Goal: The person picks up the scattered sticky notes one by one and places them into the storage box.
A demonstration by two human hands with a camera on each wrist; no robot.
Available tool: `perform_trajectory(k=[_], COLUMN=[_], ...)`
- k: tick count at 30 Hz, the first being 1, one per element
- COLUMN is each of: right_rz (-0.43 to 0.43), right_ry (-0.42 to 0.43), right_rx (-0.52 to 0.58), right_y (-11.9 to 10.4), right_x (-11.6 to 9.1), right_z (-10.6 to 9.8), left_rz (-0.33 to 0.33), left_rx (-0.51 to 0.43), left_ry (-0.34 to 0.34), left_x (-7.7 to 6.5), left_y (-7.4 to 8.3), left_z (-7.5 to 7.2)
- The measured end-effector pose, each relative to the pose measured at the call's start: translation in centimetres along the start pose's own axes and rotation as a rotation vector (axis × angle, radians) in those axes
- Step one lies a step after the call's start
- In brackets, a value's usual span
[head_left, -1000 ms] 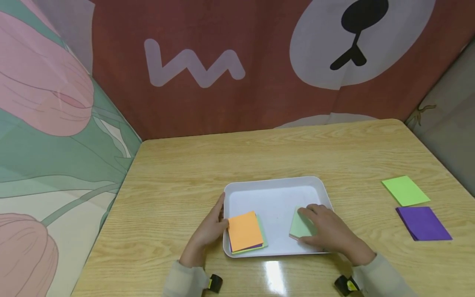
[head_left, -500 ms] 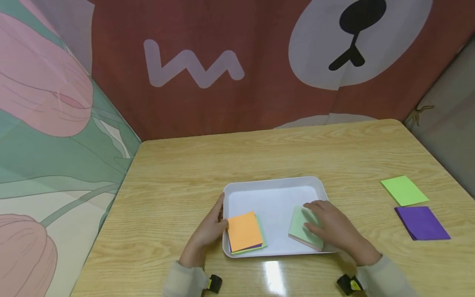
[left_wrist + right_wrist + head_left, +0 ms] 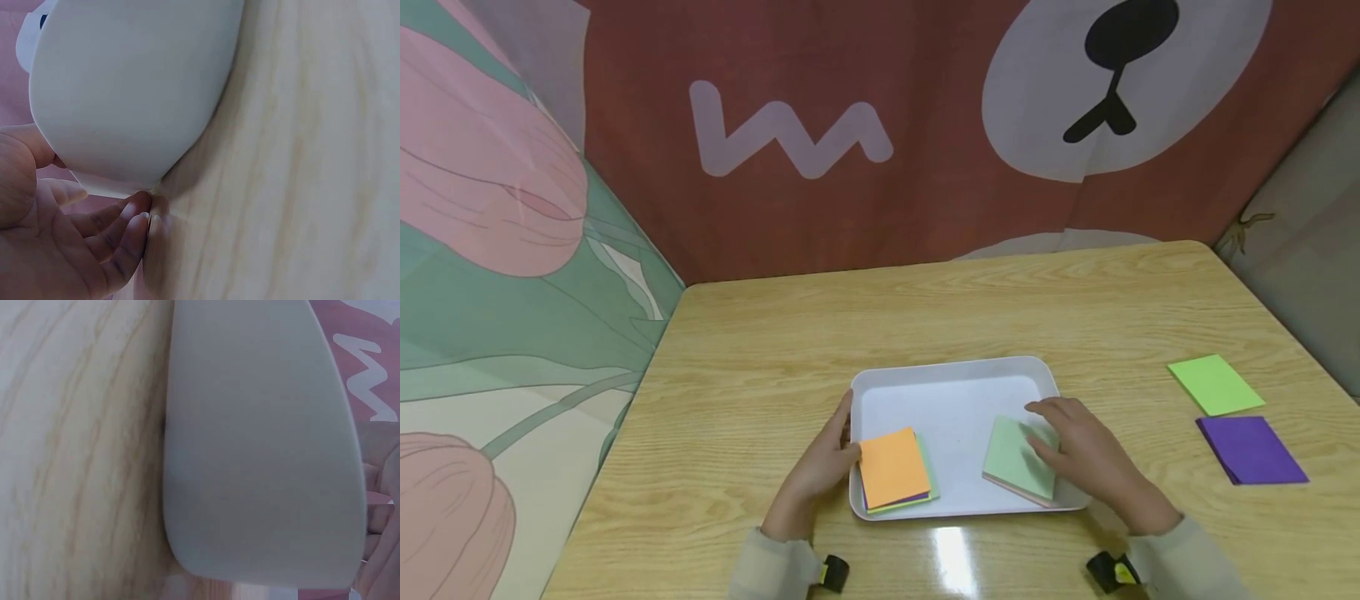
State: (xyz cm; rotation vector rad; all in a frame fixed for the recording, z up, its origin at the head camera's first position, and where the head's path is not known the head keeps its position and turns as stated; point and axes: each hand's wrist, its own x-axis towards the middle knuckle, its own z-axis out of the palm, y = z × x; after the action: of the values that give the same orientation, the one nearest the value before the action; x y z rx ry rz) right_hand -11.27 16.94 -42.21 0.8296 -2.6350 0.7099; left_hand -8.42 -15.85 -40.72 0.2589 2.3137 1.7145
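A white tray (image 3: 936, 396) lies on the table, and my left hand (image 3: 820, 471) holds its left side with the thumb at the rim. In the left wrist view the fingertips (image 3: 134, 215) reach low on the outside of the tray wall. A stack of square paper notes (image 3: 895, 471), orange on top, sits in the tray's left front corner. At the right front lies a pale green stack of notes (image 3: 1009, 458). My right hand (image 3: 1090, 457) hovers over that stack's right edge with fingers spread, gripping nothing. The right wrist view is mostly filled by the tray's outer wall (image 3: 262, 450).
On the wooden table (image 3: 775, 333) to the right lie bright green notes (image 3: 1217, 385) and, just in front of them, purple notes (image 3: 1253, 450). A brown printed curtain (image 3: 925, 208) hangs behind the table's back edge.
My right hand has let go of the pale green stack and drawn back to the right, uncovering more of it. The left hand stays at the tray's side.
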Motion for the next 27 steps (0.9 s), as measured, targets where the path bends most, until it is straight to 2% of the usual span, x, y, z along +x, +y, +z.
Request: perform_trajectory(k=[12, 27], right_rz=[0.024, 0.099], right_ry=[0.024, -0.059], right_rx=[0.008, -0.019], right_y=[0.6, 1.5], right_x=[-0.1, -0.4], right_z=[-0.6, -1.3], left_rz=[-0.006, -0.020], left_rx=[0.007, 0.020], left_ry=[0.006, 0.010], left_x=[0.0, -0.1], left_y=[0.0, 0.3], left_z=[0.0, 0.1])
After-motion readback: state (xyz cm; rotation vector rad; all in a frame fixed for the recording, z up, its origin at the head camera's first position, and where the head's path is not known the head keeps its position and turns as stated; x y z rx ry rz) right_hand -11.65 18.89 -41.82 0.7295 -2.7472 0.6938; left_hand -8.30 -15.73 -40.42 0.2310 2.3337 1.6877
